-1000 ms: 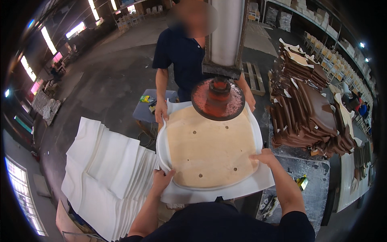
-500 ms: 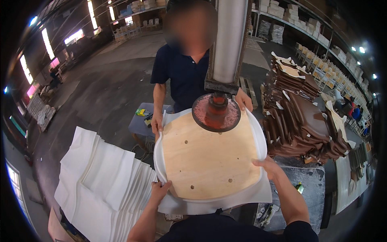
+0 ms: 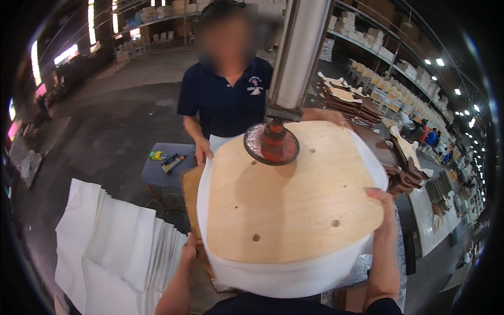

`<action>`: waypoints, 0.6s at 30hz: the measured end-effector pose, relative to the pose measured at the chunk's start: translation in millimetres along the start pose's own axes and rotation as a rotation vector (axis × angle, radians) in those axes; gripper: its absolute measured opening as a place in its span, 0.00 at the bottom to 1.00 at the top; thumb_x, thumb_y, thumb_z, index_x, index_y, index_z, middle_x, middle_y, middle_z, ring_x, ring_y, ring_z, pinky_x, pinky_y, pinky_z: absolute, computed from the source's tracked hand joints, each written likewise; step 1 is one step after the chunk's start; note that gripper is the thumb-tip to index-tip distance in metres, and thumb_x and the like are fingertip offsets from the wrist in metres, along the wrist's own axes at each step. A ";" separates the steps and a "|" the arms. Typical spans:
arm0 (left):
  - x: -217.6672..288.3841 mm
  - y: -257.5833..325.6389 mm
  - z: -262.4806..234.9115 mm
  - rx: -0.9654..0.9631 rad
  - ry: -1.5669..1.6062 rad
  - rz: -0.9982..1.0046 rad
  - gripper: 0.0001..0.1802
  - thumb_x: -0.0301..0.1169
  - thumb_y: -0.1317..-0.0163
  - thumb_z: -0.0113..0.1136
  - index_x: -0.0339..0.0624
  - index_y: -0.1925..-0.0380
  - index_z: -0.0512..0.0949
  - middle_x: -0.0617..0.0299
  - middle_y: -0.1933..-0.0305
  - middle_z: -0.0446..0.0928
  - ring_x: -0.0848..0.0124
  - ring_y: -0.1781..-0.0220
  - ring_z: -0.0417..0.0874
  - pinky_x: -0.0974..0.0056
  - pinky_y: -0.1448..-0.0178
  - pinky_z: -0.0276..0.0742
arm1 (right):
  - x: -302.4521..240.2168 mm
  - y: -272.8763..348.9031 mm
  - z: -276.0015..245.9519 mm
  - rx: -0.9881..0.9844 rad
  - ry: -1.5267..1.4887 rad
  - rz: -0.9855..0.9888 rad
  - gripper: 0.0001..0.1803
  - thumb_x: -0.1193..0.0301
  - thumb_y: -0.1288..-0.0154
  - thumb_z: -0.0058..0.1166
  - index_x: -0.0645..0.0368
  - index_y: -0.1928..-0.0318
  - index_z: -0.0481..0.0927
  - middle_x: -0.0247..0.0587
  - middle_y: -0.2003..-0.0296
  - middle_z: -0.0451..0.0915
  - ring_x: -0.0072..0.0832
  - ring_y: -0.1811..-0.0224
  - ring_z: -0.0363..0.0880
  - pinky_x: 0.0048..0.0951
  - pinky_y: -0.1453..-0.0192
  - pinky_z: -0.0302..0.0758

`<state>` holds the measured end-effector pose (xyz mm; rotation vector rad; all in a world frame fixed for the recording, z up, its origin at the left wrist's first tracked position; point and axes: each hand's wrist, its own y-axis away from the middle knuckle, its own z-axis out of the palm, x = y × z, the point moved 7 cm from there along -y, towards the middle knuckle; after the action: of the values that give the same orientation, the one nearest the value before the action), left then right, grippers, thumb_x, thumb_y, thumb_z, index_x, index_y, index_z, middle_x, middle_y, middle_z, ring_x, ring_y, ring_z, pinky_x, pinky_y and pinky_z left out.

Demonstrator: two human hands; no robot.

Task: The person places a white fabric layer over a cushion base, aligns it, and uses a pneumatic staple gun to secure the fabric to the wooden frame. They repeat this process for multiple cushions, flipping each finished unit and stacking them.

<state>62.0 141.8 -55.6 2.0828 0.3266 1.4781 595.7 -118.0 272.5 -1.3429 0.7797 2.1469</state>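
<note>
A plywood seat panel (image 3: 294,210) with several holes lies over white padding (image 3: 283,281) that shows around its edges. My right hand (image 3: 384,207) grips the panel's right edge, thumb on top and fingers underneath. At the lower left, apart from the panel, my left hand (image 3: 190,248) is closed beside the edge of a brown board (image 3: 192,202); what it pinches is unclear. A round press plate (image 3: 271,144) on a thick metal column hangs over the panel's far part. Across from me, a co-worker's hands (image 3: 203,152) are at the panel's far left and far right.
To the left stands a stack of white padding sheets (image 3: 113,241). A blue-grey stool (image 3: 167,165) holds a small tool and a green-yellow packet. Brown upholstered pieces (image 3: 349,102) are piled at the right, with rows of chairs (image 3: 391,86) and shelving behind.
The panel and padding have moved to the right and come up nearer me. My left hand has let go of their edge; my right hand still grips. The brown board now shows at left.
</note>
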 end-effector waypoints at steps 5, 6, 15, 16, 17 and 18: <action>7.1 14.7 -1.0 -0.045 0.101 0.135 0.29 0.55 0.16 0.60 0.41 0.55 0.94 0.58 0.63 0.89 0.64 0.62 0.86 0.57 0.52 0.83 | -139.3 104.6 4.6 0.120 0.333 -0.427 0.41 0.69 0.49 0.69 0.71 0.32 0.81 0.54 0.46 0.90 0.45 0.46 0.93 0.41 0.38 0.90; 21.5 22.2 -2.2 0.090 -0.124 0.348 0.23 0.51 0.21 0.66 0.42 0.55 0.94 0.48 0.59 0.90 0.53 0.54 0.90 0.54 0.41 0.84 | -174.4 130.2 5.2 0.155 0.461 -0.532 0.44 0.69 0.52 0.70 0.70 0.30 0.79 0.53 0.45 0.90 0.44 0.45 0.92 0.40 0.38 0.89; 300.8 300.8 154.1 -0.113 0.087 1.636 0.15 0.33 0.24 0.68 0.33 0.46 0.87 0.46 0.46 0.88 0.50 0.42 0.89 0.51 0.38 0.83 | -342.2 236.5 39.8 0.093 2.289 -0.533 0.27 0.79 0.56 0.72 0.60 0.49 0.88 0.47 0.60 0.91 0.44 0.56 0.91 0.43 0.49 0.84; 337.5 337.0 159.4 -0.101 0.309 1.924 0.22 0.40 0.22 0.65 0.32 0.40 0.86 0.44 0.41 0.86 0.48 0.39 0.87 0.47 0.35 0.83 | -332.6 234.3 39.1 -0.013 2.430 -0.564 0.25 0.79 0.55 0.73 0.58 0.51 0.88 0.45 0.62 0.90 0.46 0.56 0.90 0.44 0.48 0.83; 373.7 361.7 184.4 -0.269 0.390 1.972 0.26 0.42 0.22 0.66 0.32 0.35 0.82 0.43 0.36 0.85 0.48 0.35 0.85 0.48 0.31 0.80 | -320.8 231.6 36.5 -0.112 2.541 -0.586 0.23 0.79 0.55 0.73 0.55 0.53 0.88 0.43 0.63 0.90 0.48 0.55 0.89 0.46 0.46 0.83; 408.3 382.0 217.4 -0.477 0.485 1.991 0.31 0.44 0.23 0.67 0.32 0.30 0.79 0.41 0.32 0.83 0.49 0.30 0.83 0.49 0.27 0.78 | -307.7 229.1 27.5 -0.195 2.618 -0.563 0.22 0.79 0.54 0.74 0.53 0.55 0.88 0.42 0.65 0.89 0.49 0.54 0.89 0.48 0.45 0.82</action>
<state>365.6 -31.3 432.1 1.1446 -2.2548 2.4418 548.8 -295.1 610.6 -3.1134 0.4665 -1.0623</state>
